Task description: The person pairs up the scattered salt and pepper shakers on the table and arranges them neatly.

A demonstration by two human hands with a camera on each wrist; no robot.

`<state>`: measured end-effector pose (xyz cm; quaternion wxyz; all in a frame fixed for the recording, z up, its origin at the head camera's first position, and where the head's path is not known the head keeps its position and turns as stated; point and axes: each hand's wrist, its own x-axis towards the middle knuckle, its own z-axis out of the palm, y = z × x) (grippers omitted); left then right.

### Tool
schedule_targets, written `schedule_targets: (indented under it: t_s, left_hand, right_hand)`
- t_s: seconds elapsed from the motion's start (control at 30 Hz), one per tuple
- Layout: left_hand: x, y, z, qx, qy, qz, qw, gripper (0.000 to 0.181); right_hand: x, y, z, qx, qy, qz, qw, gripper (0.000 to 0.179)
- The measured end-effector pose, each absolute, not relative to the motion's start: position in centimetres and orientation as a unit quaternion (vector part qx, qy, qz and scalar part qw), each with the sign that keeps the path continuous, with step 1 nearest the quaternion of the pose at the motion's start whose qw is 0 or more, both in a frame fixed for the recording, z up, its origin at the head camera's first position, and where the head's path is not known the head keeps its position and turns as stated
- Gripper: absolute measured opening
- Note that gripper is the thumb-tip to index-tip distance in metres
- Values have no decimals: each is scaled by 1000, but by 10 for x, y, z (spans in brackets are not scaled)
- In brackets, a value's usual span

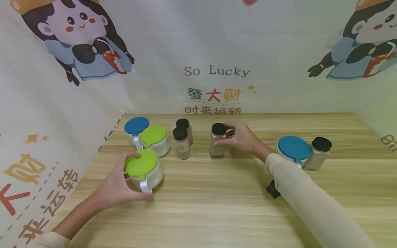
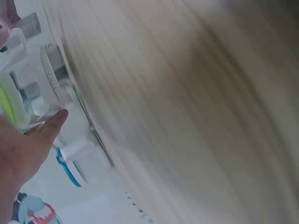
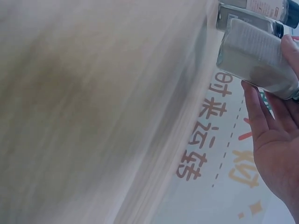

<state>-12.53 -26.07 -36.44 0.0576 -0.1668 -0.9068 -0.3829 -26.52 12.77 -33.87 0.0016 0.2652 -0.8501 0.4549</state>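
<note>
My left hand [image 1: 119, 182] grips a seasoning jar with a green lid [image 1: 142, 164], fingers over the lid's far edge and thumb low by the white handle [image 1: 145, 185]. In the left wrist view the jar's clear glass side [image 2: 39, 88] shows beside the left hand [image 2: 23, 151]. My right hand [image 1: 243, 137] pinches a square glass spice bottle [image 1: 217, 146] with a black cap, its thumb at the front and fingers behind. The right wrist view shows this bottle [image 3: 254, 53] filled with pale powder, held by the right hand [image 3: 278, 144].
Two black-capped spice bottles [image 1: 182, 144] stand between the hands. Behind the left hand are another green-lidded jar [image 1: 154, 135] and a blue-lidded jar [image 1: 136, 125]. Near the right forearm stand a blue-lidded jar [image 1: 294, 148], a black-capped bottle [image 1: 317, 155] and a small black object [image 1: 273, 189]. Printed cloth hangs around the wooden table [image 1: 211, 213].
</note>
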Motion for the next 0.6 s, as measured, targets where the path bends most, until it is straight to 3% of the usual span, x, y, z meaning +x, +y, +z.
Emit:
schedule_targets:
  t_s: [0.33, 0.6]
  left_hand:
    - [-132, -216, -364, -221, -887, -402, 53, 109]
    - [-152, -174, -367, -239, -885, -399, 27, 109]
  right_hand:
    - [-251, 139, -344, 270, -854, 444, -7, 52]
    - [-236, 146, -345, 267, -852, 450, -3, 62]
